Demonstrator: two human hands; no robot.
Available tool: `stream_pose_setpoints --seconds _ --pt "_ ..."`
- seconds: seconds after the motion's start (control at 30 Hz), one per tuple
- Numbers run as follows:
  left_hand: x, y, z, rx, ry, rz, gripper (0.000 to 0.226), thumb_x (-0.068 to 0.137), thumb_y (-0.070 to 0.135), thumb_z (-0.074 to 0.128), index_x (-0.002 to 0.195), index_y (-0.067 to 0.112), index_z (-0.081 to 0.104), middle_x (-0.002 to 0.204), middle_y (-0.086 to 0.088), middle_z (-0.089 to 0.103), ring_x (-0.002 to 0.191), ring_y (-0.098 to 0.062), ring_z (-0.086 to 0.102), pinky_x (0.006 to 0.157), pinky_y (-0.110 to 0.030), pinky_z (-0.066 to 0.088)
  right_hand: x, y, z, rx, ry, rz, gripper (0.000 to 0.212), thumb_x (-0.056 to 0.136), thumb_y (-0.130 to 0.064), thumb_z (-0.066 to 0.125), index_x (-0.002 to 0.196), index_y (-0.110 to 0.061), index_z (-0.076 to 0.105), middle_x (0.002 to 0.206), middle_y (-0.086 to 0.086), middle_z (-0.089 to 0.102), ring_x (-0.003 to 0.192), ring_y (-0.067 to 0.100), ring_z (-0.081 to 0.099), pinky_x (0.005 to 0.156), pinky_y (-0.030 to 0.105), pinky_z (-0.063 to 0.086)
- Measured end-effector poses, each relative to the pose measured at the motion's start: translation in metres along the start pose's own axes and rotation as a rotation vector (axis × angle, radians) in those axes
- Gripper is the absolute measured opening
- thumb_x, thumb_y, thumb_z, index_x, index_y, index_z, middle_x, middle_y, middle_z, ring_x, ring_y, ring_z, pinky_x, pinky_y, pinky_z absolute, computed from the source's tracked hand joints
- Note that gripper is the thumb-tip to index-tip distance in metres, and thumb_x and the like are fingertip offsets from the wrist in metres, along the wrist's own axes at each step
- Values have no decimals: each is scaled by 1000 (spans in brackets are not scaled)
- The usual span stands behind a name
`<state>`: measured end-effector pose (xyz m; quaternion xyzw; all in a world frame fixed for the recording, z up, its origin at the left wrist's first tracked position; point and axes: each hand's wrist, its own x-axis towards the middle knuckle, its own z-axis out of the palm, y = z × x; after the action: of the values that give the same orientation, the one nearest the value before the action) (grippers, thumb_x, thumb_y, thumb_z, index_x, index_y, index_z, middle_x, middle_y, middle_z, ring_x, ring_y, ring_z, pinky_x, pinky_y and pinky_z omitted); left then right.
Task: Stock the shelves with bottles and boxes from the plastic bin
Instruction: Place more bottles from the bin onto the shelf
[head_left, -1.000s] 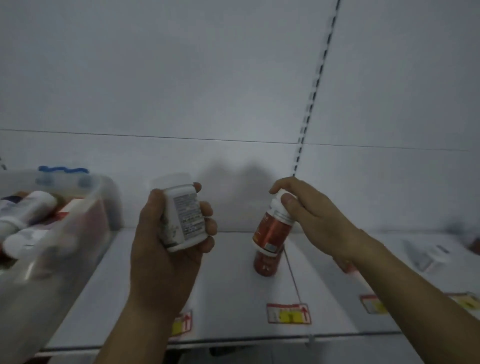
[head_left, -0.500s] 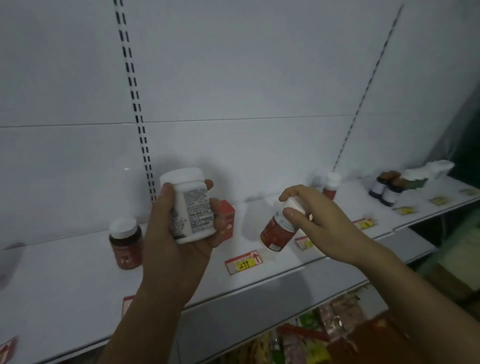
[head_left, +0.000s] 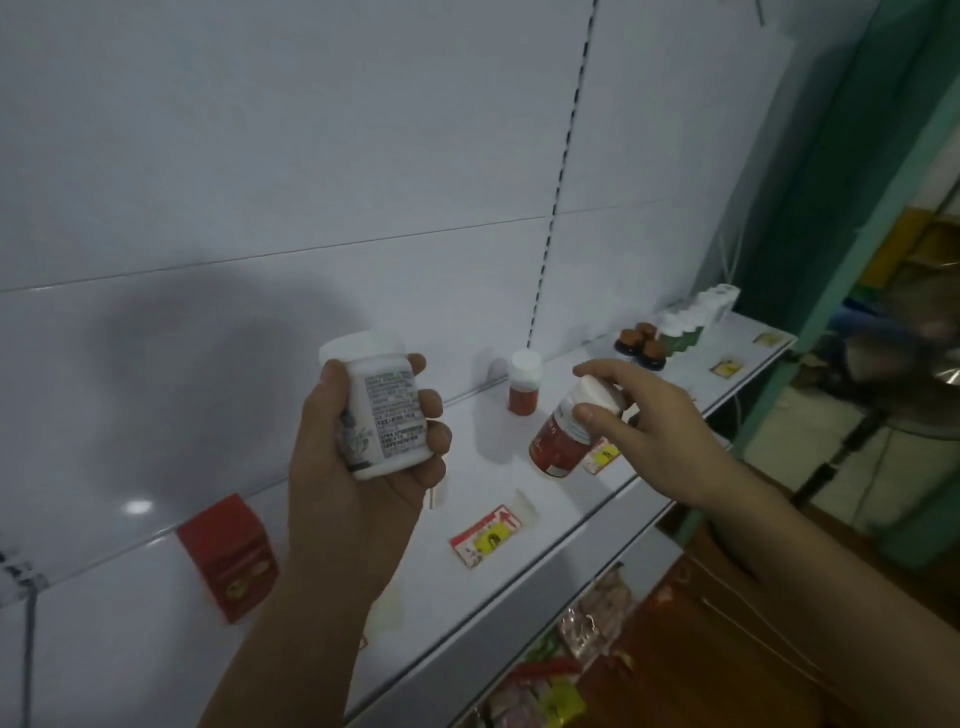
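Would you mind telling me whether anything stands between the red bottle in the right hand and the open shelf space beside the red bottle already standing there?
Nothing visible does. The right hand holds the tilted red bottle by its white cap above the shelf; the standing red bottle is behind it, nearer the back panel, with bare shelf between.

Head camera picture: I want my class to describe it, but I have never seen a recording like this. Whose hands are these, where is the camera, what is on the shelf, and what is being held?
The camera is worn on a person's head and looks forward and down, so the two bare arms belong to the wearer. No machine is involved. The left hand grips a white bottle with a printed label. The right hand holds a red bottle, tilted, by its white cap, above the white shelf. On the shelf stand a red box, another red bottle with a white cap, and, farther right, some dark jars and white-capped bottles. Price tags lie along its front edge.
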<state>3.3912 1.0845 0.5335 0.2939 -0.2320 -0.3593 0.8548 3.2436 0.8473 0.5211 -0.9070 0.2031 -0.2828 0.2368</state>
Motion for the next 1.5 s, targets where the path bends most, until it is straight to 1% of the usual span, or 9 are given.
stream_pose_setpoints --seconds 0.13,0.23,0.33,0.43,0.6,0.87,1.13,1.3,1.5 --pt "50 -19 11 32 -42 -33 60 94 52 42 123 2 58 85 -10 62 62 -19 58 48 -24 47 35 36 -12 -37 -52 39 35 95 -35 66 129 -30 58 117 -17 62 103 5 59 85 27 53" --pt "76 -35 17 47 -32 -54 60 93 53 45 123 3 60 86 -11 63 63 -20 58 48 -24 47 59 62 -10 -96 -123 29 38 96 -35 65 133 -29 56 125 -8 61 106 10 58 88 27 54" --pt "91 -53 21 57 2 -60 58 90 53 50 119 4 65 87 -12 64 63 -21 60 48 -25 48 85 89 -5 -142 -224 -26 39 95 -39 65 132 -35 56 122 -6 59 103 8 57 87 24 52" --pt "101 -71 24 64 80 -35 57 91 52 47 117 5 65 85 -13 65 63 -21 60 49 -24 48 110 112 4 -176 -340 -113 38 95 -39 66 132 -38 56 117 -6 56 99 7 55 85 25 51" --pt "111 -99 38 68 204 36 61 89 53 49 123 4 60 84 -11 65 62 -20 60 47 -24 48 140 131 23 -135 -471 -240 44 93 -29 72 132 -28 52 119 -3 57 98 12 54 87 31 50" --pt "107 -142 67 99 379 133 57 89 55 49 118 8 66 85 -11 66 63 -20 62 50 -23 48 163 153 36 -107 -637 -428 43 88 -17 74 122 -34 51 121 -8 47 104 18 51 92 31 47" --pt "101 -168 87 64 445 169 56 93 52 46 120 7 62 84 -10 63 62 -19 59 49 -23 47 171 157 39 -191 -646 -602 44 88 -16 73 125 -33 57 136 -9 52 116 18 44 103 43 40" --pt "106 -176 93 76 477 163 53 94 51 43 115 7 64 83 -11 63 62 -20 58 48 -23 46 169 166 38 -137 -629 -591 46 91 -14 70 130 -33 57 139 -9 53 119 18 43 105 41 40" --pt "127 -190 102 70 463 125 47 90 51 49 103 11 70 84 -15 65 60 -22 59 47 -24 46 164 193 16 -45 -519 -564 45 94 -23 69 136 -28 54 140 -6 50 129 16 42 111 34 37"
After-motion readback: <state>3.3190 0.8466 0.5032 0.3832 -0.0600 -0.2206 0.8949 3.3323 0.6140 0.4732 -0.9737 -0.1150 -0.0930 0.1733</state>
